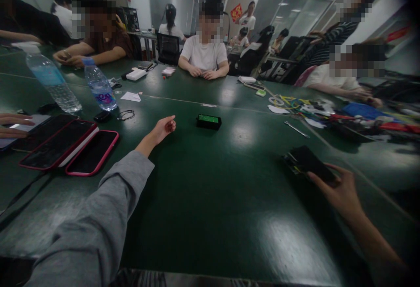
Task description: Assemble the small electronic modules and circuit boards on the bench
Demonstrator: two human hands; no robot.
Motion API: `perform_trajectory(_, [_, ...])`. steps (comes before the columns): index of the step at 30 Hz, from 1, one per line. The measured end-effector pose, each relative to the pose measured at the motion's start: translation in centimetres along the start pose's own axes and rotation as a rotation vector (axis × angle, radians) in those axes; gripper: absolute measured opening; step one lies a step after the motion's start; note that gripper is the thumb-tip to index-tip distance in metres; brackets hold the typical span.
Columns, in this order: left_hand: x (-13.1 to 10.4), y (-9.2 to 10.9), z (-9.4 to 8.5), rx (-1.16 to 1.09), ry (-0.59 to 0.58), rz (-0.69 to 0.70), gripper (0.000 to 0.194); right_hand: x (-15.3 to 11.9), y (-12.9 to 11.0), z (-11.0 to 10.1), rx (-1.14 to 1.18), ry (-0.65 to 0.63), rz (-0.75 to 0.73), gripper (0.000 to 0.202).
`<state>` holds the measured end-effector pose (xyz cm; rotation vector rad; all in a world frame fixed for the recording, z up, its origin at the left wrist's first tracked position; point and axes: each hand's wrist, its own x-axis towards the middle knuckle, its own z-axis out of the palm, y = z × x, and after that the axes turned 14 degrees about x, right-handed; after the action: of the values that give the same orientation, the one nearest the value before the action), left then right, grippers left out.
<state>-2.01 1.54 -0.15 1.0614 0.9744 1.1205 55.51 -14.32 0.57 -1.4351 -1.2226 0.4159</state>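
Note:
My left hand (164, 128) is over the green table (197, 199), left of centre, fingers curled in and nothing seen in them. To its right, apart from it, a small black box (209, 121) with a green face lies on the table. At the right, my right hand (343, 190) grips a dark, flat block (311, 161) between thumb and fingers. Some lighter parts show at the far left end of that block, too blurred to make out.
Phones with red edges (93, 152) lie at the left, near another person's hand (15, 125). Two bottles (100, 86) stand behind them. A wrench (296, 129) and a heap of cables (348, 118) lie at the right. People sit across the table.

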Motion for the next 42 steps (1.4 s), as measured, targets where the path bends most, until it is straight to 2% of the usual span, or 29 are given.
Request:
perform_trajectory(3, [-0.1, 0.1, 0.1, -0.001, 0.007, 0.002, 0.033, -1.8, -2.3, 6.0, 0.093, -0.21, 0.024, 0.069])
perform_trajectory(6, [-0.3, 0.2, 0.2, 0.005, 0.006, -0.002, 0.034, -3.8, -5.1, 12.6, 0.142, -0.356, -0.04, 0.07])
perform_trajectory(10, [-0.3, 0.2, 0.2, 0.012, 0.002, -0.002, 0.034, -6.5, -9.5, 20.4, 0.181, -0.584, -0.14, 0.06])
perform_trajectory(13, [-0.1, 0.1, 0.3, -0.001, 0.012, 0.009, 0.034, -8.2, -12.5, 25.0, 0.251, -0.774, -0.203, 0.056])
perform_trajectory(15, [0.0, 0.0, 0.3, -0.018, 0.013, 0.013, 0.035, -8.8, -13.8, 26.9, 0.275, -0.854, -0.25, 0.055])
perform_trajectory(18, [0.0, 0.1, 0.4, -0.033, 0.013, 0.006, 0.034, -9.2, -14.5, 27.9, 0.287, -0.901, -0.285, 0.055])
perform_trajectory(25, [-0.3, 0.6, 0.6, -0.017, 0.014, -0.01, 0.034, -9.2, -14.0, 27.2, 0.279, -0.848, -0.299, 0.054])
perform_trajectory(33, [-0.3, 0.7, 0.9, -0.027, 0.021, -0.015, 0.034, -9.5, -13.8, 27.3, 0.243, -0.772, -0.554, 0.052])
perform_trajectory(35, [-0.3, 0.6, 0.8, -0.027, 0.023, -0.017, 0.034, -9.6, -13.7, 27.3, 0.209, -0.803, -0.576, 0.052])
perform_trajectory(40, [-0.3, 0.5, 0.7, -0.022, 0.019, -0.017, 0.035, -9.5, -14.0, 27.4, 0.001, -0.977, -0.54, 0.056])
perform_trajectory(42, [-0.3, 0.5, 0.6, -0.017, 0.021, -0.013, 0.035, -9.5, -14.2, 27.4, -0.035, -0.994, -0.544, 0.057])
